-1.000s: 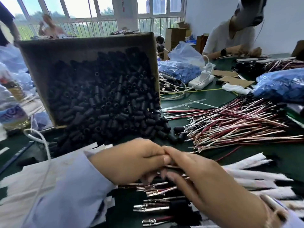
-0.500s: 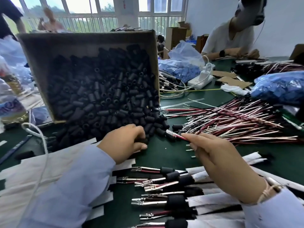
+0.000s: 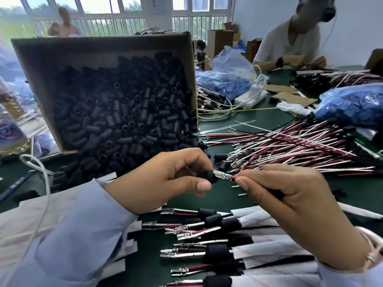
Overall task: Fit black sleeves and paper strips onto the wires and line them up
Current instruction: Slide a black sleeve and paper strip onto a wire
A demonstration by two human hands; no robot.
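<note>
1. Black sleeve (image 3: 209,176): a short tube, held above the desk (image 3: 238,125) at mid-view. The left hand (image 3: 165,179) pinches it between thumb and forefinger, the fingers (image 3: 199,186) pressed on its side wall. Judged light, rubbery and a little squashy. It is best held by the wall away from the open mouth, since a hard pinch would likely close the bore.
2. Wire (image 3: 232,178): red, ending in a bright metal terminal. The right hand (image 3: 290,199) pinches it just behind the terminal, its other fingers curled beneath. The terminal tip meets the sleeve's mouth, but how far it has entered cannot be told. Judged very light, limp along its length and stiff only at the terminal, so a hold close to the metal should keep it from buckling.
3. Sleeve stock (image 3: 124,121): many loose tubes in a tipped cardboard box (image 3: 103,50), spilling onto the desk behind the left hand. They are likely to roll.
4. Loose wires (image 3: 290,150): a heap of red, white and black lying on the desk to the right, with bare terminals towards the centre.
5. Finished wires (image 3: 207,235): laid in a row at the near edge, terminals pointing left, each with a sleeve and a paper wrap.
6. Paper strips (image 3: 31,214): white, lying flat under the left forearm. Judged thin and easily creased.
</note>
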